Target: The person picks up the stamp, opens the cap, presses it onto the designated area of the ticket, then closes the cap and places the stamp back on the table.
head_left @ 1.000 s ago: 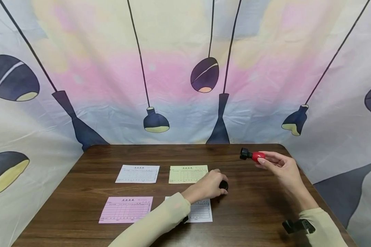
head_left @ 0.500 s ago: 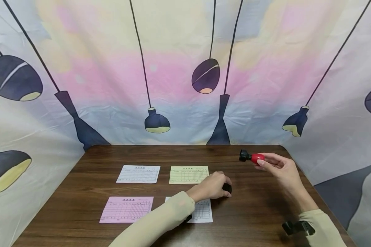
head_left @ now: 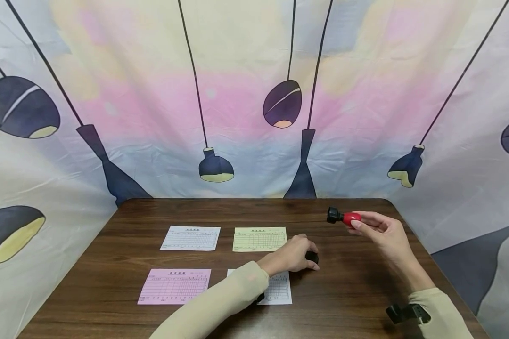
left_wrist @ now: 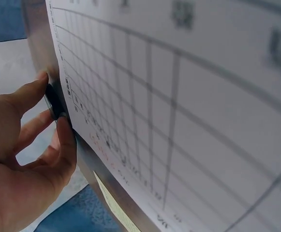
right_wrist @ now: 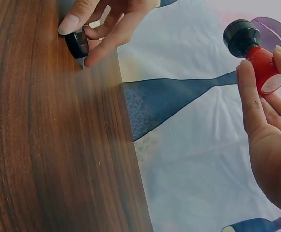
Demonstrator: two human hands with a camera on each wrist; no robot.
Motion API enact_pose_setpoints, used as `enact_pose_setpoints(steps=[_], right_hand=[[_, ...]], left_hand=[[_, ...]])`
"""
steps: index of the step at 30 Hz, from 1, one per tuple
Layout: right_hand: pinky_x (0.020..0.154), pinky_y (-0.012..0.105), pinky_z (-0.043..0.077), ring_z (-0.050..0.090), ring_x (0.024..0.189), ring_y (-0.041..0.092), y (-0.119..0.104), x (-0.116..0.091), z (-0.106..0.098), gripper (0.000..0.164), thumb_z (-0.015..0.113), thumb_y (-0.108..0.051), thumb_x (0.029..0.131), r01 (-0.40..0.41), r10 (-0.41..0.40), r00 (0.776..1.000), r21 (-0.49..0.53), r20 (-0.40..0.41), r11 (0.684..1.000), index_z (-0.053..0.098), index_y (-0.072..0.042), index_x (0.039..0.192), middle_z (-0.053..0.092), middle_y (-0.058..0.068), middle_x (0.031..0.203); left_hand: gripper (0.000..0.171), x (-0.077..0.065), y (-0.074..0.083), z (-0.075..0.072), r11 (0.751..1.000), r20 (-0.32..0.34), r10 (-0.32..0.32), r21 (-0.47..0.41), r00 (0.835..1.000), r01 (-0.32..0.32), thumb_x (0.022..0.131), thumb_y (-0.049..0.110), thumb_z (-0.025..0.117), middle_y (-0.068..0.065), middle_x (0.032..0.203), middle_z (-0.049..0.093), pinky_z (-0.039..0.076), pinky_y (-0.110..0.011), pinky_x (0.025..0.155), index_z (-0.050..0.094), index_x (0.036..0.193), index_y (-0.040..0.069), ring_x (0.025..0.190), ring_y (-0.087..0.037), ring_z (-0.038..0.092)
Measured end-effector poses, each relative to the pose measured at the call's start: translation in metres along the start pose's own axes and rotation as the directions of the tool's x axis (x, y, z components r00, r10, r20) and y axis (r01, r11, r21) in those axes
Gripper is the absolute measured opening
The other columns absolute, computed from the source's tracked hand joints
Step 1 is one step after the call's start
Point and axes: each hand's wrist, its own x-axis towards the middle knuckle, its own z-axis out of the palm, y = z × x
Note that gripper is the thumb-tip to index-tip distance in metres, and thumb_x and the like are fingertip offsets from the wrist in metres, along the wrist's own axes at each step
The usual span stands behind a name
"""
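My right hand (head_left: 388,238) holds a stamp (head_left: 351,220) by its red handle, raised above the right side of the table. The stamp lies sideways, its round black head pointing left. In the right wrist view, thumb and fingertips pinch the red handle (right_wrist: 261,65). With thumb and fingers, my left hand (head_left: 294,254) pinches a small round black cap (head_left: 312,257) low at the tabletop, just right of the papers. The left wrist view shows the cap (left_wrist: 56,102) edge-on beside a printed sheet. My left forearm hides part of the near right white form (head_left: 275,289).
On the brown wooden table (head_left: 343,301) lie a white form (head_left: 191,238) and a yellow form (head_left: 258,239) at the back, with a pink form (head_left: 174,286) at front left. A lamp-patterned cloth (head_left: 246,108) hangs behind the table.
My left hand has shifted slightly right with the black cap, then nearly stopped. The stamp in my right hand has moved a little left and down.
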Motion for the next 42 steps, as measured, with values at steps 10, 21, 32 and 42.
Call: enact_pose_setpoints(steps=[10, 21, 32, 42], right_hand=[[0.087, 0.018, 0.062, 0.081, 0.093, 0.016, -0.003, 0.002, 0.000, 0.035, 0.067, -0.007, 0.103, -0.010, 0.010, 1.000, -0.026, -0.005, 1.000, 0.064, 0.008, 0.134, 0.081, -0.010, 0.107], [0.088, 0.020, 0.062, 0.081, 0.094, 0.014, -0.003, 0.002, 0.003, 0.035, 0.067, -0.005, 0.102, -0.006, 0.006, 1.000, 0.004, 0.005, 1.000, 0.063, 0.009, 0.135, 0.081, -0.010, 0.109], [0.086, 0.021, 0.063, 0.081, 0.090, 0.013, -0.012, 0.006, 0.011, 0.035, 0.071, -0.008, 0.101, 0.003, -0.003, 1.000, -0.063, -0.002, 0.998, 0.066, 0.006, 0.133, 0.080, -0.011, 0.110], [0.080, 0.021, 0.063, 0.078, 0.090, 0.008, -0.018, 0.012, 0.030, 0.038, 0.076, -0.014, 0.098, -0.004, -0.001, 1.000, -0.160, -0.026, 0.987, 0.069, 0.000, 0.132, 0.077, -0.017, 0.109]], left_hand=[[0.048, 0.000, 0.000, 0.000, 1.000, 0.007, -0.016, 0.026, 1.000, 0.016, 0.093, 0.041, 0.081, -0.004, 0.131, 0.069, 0.055, -0.021, 0.091, 0.073, 0.133, 0.016, 0.118, -0.017, 0.065], [0.055, -0.010, 0.001, -0.013, 0.999, -0.006, -0.041, 0.006, 0.999, 0.041, 0.090, 0.042, 0.084, -0.006, 0.133, 0.065, 0.051, -0.025, 0.084, 0.070, 0.137, 0.017, 0.116, -0.023, 0.061], [0.055, -0.036, -0.006, -0.051, 0.997, -0.050, -0.039, -0.074, 0.998, 0.035, 0.096, 0.037, 0.079, -0.008, 0.138, 0.060, 0.055, -0.032, 0.093, 0.064, 0.143, 0.014, 0.119, -0.022, 0.059], [0.048, -0.069, -0.023, -0.071, 0.988, -0.098, -0.023, -0.152, 0.995, 0.008, 0.099, 0.036, 0.074, -0.009, 0.133, 0.063, 0.057, -0.034, 0.094, 0.065, 0.141, 0.014, 0.118, -0.026, 0.065]])
